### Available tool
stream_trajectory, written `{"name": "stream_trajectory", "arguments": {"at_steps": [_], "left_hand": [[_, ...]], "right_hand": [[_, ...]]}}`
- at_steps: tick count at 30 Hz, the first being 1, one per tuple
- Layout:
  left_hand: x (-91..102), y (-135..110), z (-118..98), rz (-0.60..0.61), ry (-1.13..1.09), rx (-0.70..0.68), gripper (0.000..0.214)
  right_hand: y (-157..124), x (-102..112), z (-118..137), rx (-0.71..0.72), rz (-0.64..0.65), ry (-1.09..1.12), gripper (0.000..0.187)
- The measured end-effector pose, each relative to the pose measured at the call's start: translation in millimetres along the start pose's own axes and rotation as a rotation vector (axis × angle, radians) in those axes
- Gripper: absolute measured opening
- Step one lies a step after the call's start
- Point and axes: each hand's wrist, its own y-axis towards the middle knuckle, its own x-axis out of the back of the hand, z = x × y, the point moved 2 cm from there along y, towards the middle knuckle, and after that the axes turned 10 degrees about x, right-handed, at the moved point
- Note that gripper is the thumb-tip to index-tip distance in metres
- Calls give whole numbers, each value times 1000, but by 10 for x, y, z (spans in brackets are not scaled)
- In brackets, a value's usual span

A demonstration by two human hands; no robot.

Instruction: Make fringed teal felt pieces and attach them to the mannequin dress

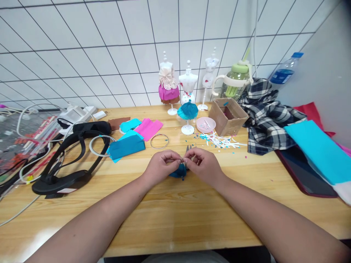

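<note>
A small gathered piece of dark blue crepe paper (179, 171) hangs just above the table, below my fingertips. My left hand (163, 165) pinches its top edge between thumb and forefinger. Meeting it from the other side, my right hand (204, 166) is closed in a pinch at the same edge; the exact spot is partly hidden by the fingers. Scissors (188, 149) lie behind my right hand, only their blade tips plainly showing. Ahead stands a white mini dress form (188, 82) with a blue paper skirt (188, 109) around its lower part.
Two more dress forms (168, 84) stand behind. A pink dish (205, 125), cardboard box (229, 116) and white paper scraps (222, 140) are to the right. Folded blue paper (127, 147), a metal ring (159, 141) and a black headset (74, 175) lie left. A tablet (304, 171) lies far right.
</note>
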Motion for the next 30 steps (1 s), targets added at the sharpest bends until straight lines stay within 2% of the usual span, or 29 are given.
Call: {"name": "stream_trajectory", "arguments": {"at_steps": [4,8,14,18,24,30], "left_hand": [[25,15,44,22,-37,-48,17],[29,15,64,57,-82,-72,19],[24,9,32,-28,26,-93,19],[27,17,8,-63,67,-104,14],[45,31,9,-98,95,-106,14],[43,22,-8,-102,119,-47,14]], "right_hand": [[15,8,-34,-60,29,108,12],[15,15,-44,-48,31,112,11],[2,-2,-22,-29,57,121,15],[-9,-2,-15,31,54,13,17],[-37,4,9,202,53,-184,19],[-56,24,51,246,39,-298,15]]}}
